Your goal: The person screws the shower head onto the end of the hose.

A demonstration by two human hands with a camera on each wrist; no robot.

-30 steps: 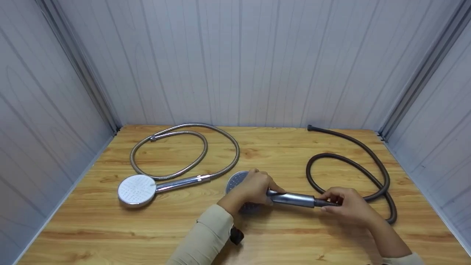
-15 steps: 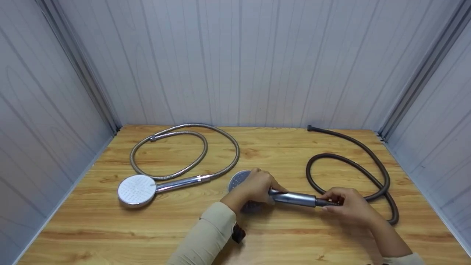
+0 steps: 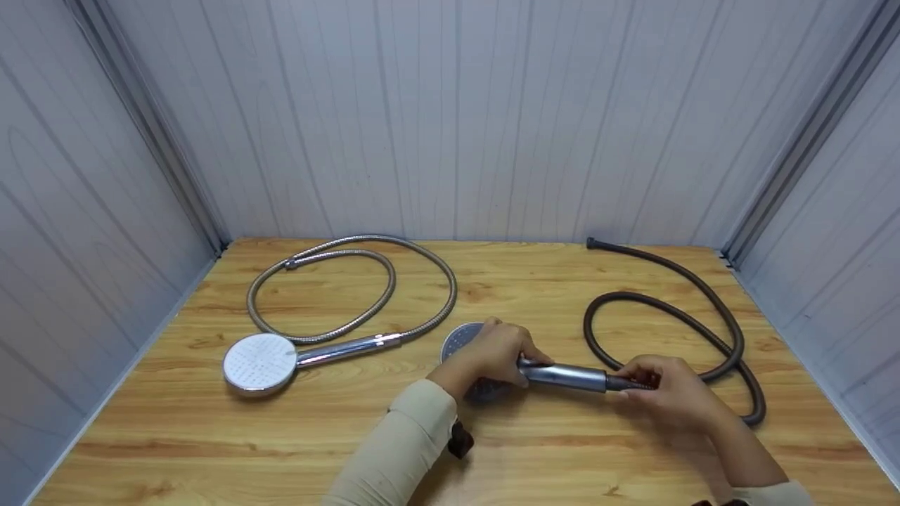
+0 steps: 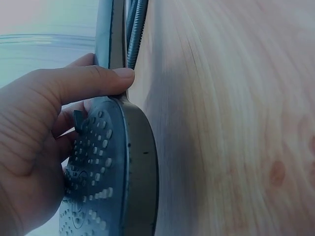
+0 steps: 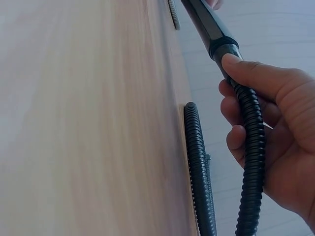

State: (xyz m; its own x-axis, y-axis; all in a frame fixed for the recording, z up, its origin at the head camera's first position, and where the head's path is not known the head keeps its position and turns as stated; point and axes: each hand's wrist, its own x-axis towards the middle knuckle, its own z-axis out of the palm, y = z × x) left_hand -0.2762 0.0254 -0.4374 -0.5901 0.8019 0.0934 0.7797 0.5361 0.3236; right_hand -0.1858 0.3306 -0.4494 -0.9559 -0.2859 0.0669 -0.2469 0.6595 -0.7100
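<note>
My left hand (image 3: 496, 355) grips a dark grey shower head (image 4: 98, 172) at its neck, thumb across the narrow part where handle meets the round nozzle face. The hand covers much of that face in the head view. Its metallic handle (image 3: 566, 377) points right, toward my right hand (image 3: 668, 390). There, my thumb and fingers pinch the collar of a black ribbed shower hose (image 5: 252, 147), right at the handle's end. In the right wrist view the collar sits against the handle, in line with it. The hose runs on through the palm.
A chrome shower head (image 3: 260, 362) with a white face lies at left on the wooden table (image 3: 232, 450), its silver hose (image 3: 450, 281) looped behind it. The black hose coils at right, its free end fitting (image 3: 591, 243) near the back wall (image 3: 450, 119). Panels enclose both sides.
My left hand and the grey shower head have shifted slightly right. The right hand has barely moved, still pinching the hose collar, and the hose loop beside it has bulged slightly right.
</note>
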